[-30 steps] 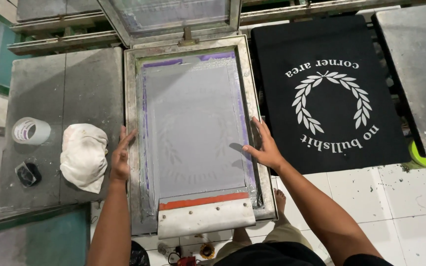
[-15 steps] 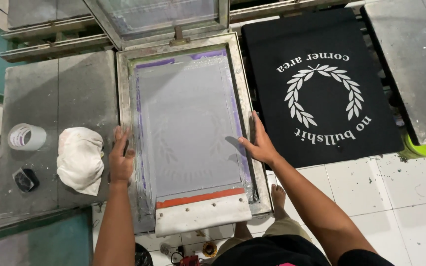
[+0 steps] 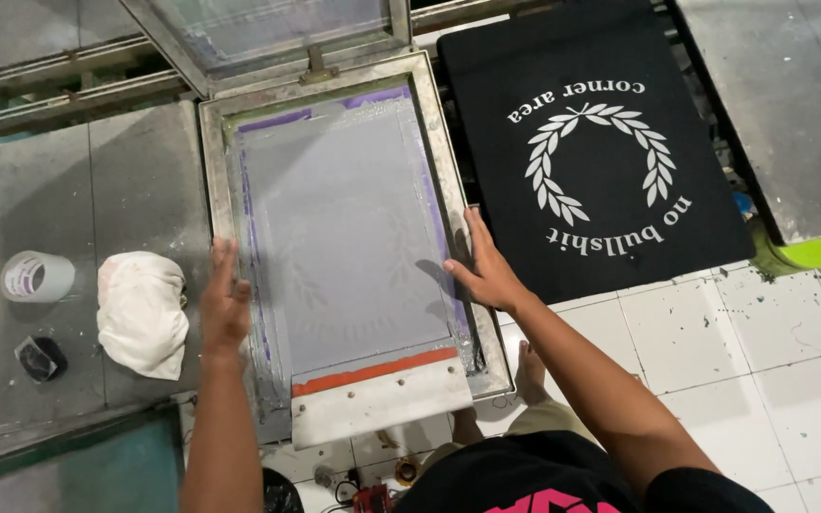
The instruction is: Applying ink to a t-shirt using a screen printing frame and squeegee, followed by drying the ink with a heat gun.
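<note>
A metal-framed printing screen (image 3: 429, 123) with purple edges and a faint wreath stencil lies flat in front of me. My left hand (image 3: 225, 302) rests flat on its left frame rail, fingers together. On the right rail my right hand (image 3: 483, 266) presses with fingers spread. A squeegee (image 3: 382, 397) with an orange blade and pale handle lies across the near end of the screen. Neither hand holds anything.
A black cloth (image 3: 601, 142) printed with a white wreath lies on the pallet to the right. On the grey table at left sit a white rag (image 3: 143, 312), a tape roll (image 3: 38, 276) and a small dark object (image 3: 40, 358). White tiled floor (image 3: 762, 342) lies below right.
The view has shifted slightly so the screen sits more to the left. Both hands stay on the frame rails; the left hand has slid a little along its rail.
</note>
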